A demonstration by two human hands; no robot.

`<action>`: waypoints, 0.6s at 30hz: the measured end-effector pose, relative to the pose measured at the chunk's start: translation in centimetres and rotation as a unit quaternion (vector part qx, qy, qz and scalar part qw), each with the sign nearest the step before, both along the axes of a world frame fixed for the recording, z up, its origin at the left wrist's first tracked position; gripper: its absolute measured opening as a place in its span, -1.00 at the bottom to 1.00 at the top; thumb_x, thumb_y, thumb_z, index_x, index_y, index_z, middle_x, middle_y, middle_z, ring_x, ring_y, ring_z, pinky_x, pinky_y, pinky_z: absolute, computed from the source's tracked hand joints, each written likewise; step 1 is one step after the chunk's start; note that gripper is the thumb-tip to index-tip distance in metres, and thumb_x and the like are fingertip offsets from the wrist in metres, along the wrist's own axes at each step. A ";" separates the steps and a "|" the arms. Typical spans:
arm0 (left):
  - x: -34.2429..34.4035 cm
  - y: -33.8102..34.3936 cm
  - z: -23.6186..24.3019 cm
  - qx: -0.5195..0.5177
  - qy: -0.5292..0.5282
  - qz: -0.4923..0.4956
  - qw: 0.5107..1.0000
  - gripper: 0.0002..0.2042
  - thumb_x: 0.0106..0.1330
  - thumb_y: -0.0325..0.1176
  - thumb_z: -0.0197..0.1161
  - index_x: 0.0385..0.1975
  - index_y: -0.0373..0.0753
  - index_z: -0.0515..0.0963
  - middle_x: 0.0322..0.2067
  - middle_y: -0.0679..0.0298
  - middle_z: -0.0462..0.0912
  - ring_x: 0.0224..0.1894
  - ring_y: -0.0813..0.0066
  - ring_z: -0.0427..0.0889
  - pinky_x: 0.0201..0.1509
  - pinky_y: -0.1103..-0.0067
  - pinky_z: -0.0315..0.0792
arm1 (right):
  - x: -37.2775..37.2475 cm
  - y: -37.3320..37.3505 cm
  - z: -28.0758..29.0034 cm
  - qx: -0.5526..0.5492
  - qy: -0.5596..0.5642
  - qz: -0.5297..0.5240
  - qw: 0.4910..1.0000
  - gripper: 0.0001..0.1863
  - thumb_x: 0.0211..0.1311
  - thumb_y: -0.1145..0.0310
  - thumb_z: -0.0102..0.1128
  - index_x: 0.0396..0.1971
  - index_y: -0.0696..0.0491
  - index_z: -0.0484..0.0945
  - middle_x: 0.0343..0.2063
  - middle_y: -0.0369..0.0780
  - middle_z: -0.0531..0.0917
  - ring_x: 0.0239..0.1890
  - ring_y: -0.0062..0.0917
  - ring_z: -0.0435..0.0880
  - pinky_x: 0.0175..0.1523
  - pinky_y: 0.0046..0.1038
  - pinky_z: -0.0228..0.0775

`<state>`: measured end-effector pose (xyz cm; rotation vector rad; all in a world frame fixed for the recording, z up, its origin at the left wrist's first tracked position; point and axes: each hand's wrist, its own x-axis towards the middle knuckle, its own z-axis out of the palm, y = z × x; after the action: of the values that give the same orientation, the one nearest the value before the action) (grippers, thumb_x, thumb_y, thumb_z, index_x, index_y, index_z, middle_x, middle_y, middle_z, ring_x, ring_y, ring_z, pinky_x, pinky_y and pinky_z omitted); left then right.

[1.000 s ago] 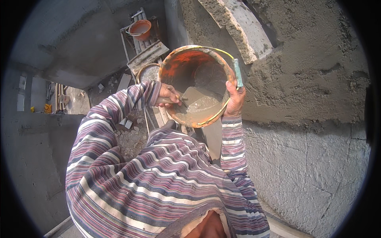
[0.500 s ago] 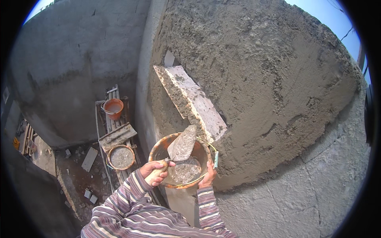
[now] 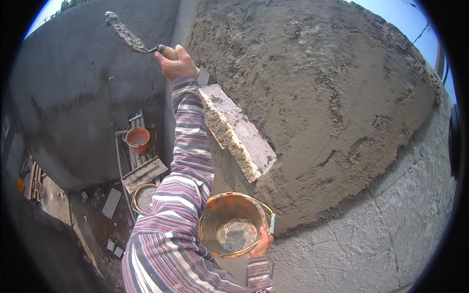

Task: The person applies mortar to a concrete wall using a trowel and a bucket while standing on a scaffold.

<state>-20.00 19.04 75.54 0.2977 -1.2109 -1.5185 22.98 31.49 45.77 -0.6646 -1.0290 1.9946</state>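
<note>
My left hand [image 3: 177, 64] is raised high on a stretched arm, closed round the wooden handle of a trowel [image 3: 129, 39]. Wet grey mortar coats the trowel's blade, which points left in front of the far wall. Low in the middle, my right hand [image 3: 262, 244] grips the right rim of an orange bucket [image 3: 211, 222], near its handle with a pale green grip. A little mortar lies on the bucket's bottom. My left sleeve overlaps the bucket's left side. Above the bucket, a pale flat board [image 3: 244, 129] with mortar along its edge sits against the freshly plastered wall [image 3: 312, 97].
Down on the left, a scaffold of poles [image 3: 133, 158] carries another orange bucket [image 3: 138, 137] and a wooden board [image 3: 145, 174]. A mortar-filled bucket [image 3: 145, 197] is partly behind my sleeve. Rubble and a white slab [image 3: 112, 203] lie on the ground below. A grey wall [image 3: 88, 88] rises behind.
My left hand has lifted the trowel out of the bucket, up and to the left, with mortar on it. The bucket in my right hand has shifted slightly down and right, with less mortar visible inside.
</note>
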 end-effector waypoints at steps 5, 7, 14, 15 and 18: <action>1.1 12.2 2.0 -0.215 -0.160 -0.343 0.900 -0.61 0.16 -0.34 0.10 -0.03 -0.28 0.23 -0.22 -0.10 0.55 -0.19 -0.04 0.58 -0.04 0.22 0.46 | 2.0 0.3 -1.7 -0.002 -0.019 -0.094 0.995 -0.72 0.04 0.47 0.05 -0.21 0.24 0.44 -0.29 -0.22 0.51 -0.23 -0.47 0.54 -0.06 -0.42 0.42; 7.0 13.3 -2.0 -0.466 -0.084 -0.409 0.780 -0.52 0.11 -0.28 0.13 0.03 -0.24 0.18 -0.26 -0.11 0.55 -0.16 -0.08 0.55 -0.03 0.22 0.41 | 1.6 0.5 -1.8 -0.028 -0.010 -0.062 0.998 -0.79 0.04 0.44 0.07 -0.29 0.16 0.46 -0.30 -0.23 0.52 -0.23 -0.47 0.53 -0.09 -0.43 0.42; 24.2 2.4 -20.7 -0.401 -0.063 -0.621 0.671 -0.50 0.05 -0.36 0.15 0.01 -0.41 0.24 -0.55 -0.10 0.51 -0.43 -0.04 0.57 -0.34 0.31 0.43 | 0.7 2.3 -2.1 -0.010 -0.033 -0.085 0.996 -0.72 0.03 0.41 0.12 -0.23 0.19 0.46 -0.29 -0.24 0.50 -0.19 -0.52 0.48 -0.03 -0.44 0.34; 24.5 -0.2 -23.1 -0.451 -0.082 -0.624 0.633 -0.50 0.05 -0.34 0.16 0.01 -0.40 0.25 -0.54 -0.11 0.51 -0.43 -0.03 0.57 -0.33 0.30 0.43 | 0.0 2.3 -1.3 -0.004 -0.037 -0.080 0.996 -0.69 0.03 0.41 0.13 -0.20 0.21 0.46 -0.28 -0.24 0.50 -0.18 -0.52 0.48 -0.01 -0.45 0.33; 25.2 -6.4 -25.5 -0.627 -0.171 -0.602 0.464 -0.51 0.09 -0.27 0.14 0.02 -0.35 0.27 -0.55 -0.06 0.53 -0.45 0.00 0.59 -0.35 0.30 0.47 | -1.2 2.7 0.1 0.062 -0.064 -0.007 0.996 -0.59 0.04 0.43 0.12 -0.07 0.26 0.43 -0.19 -0.21 0.51 -0.11 -0.50 0.47 0.07 -0.46 0.27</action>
<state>5.23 12.63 50.02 -1.6850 -2.8019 -1.0002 21.78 34.21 45.91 -0.7374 -1.2105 1.8781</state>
